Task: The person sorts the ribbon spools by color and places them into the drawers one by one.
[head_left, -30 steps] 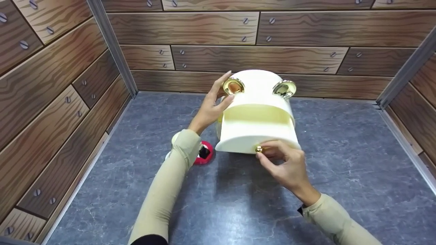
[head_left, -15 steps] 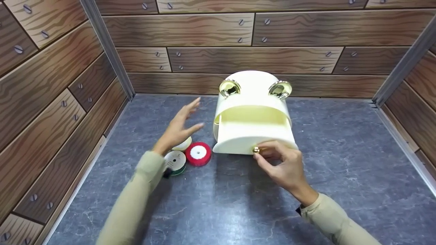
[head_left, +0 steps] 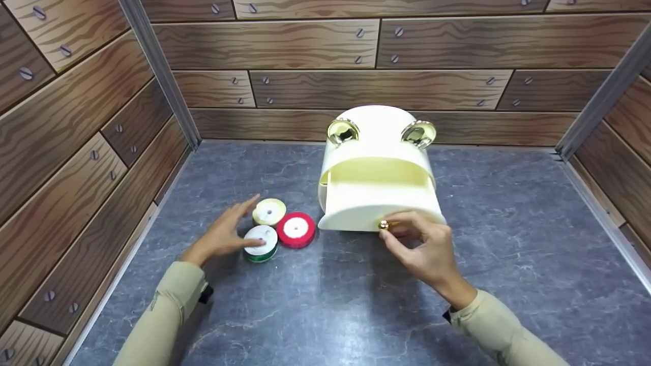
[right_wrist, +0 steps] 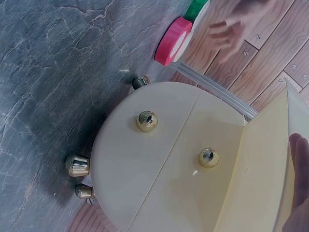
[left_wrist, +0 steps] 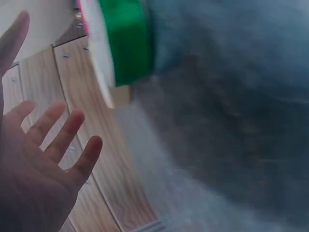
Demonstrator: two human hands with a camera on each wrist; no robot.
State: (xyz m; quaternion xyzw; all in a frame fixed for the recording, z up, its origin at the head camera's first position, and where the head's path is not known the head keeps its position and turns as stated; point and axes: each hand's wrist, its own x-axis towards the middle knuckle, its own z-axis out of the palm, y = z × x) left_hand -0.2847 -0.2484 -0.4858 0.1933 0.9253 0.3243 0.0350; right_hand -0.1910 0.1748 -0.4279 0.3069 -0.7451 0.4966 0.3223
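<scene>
A white rounded cabinet (head_left: 380,124) with two gold ear-like ornaments stands at the back, its top drawer (head_left: 351,218) pulled out and bare inside. My right hand (head_left: 427,246) pinches the small gold knob (head_left: 383,224) on that drawer's front between thumb and fingers. To the left, my left hand (head_left: 224,235) hovers with fingers spread beside three ribbon spools. Its thumb overlaps the green ribbon spool (head_left: 261,251); its forefinger is near the cream ribbon spool (head_left: 269,211). The red ribbon spool (head_left: 296,230) lies to their right. In the left wrist view, separated fingers (left_wrist: 63,137) hold nothing.
Below the open drawer, two closed drawers with gold knobs (right_wrist: 147,121) show in the right wrist view, along with short gold feet (right_wrist: 77,165). Wood-patterned walls (head_left: 315,43) enclose the dark marbled surface (head_left: 519,218) at the back and sides.
My left hand has left the cabinet's left ornament and come down and leftward to the spools, uncovering them. My right hand stays on the knob; the drawer looks unmoved.
</scene>
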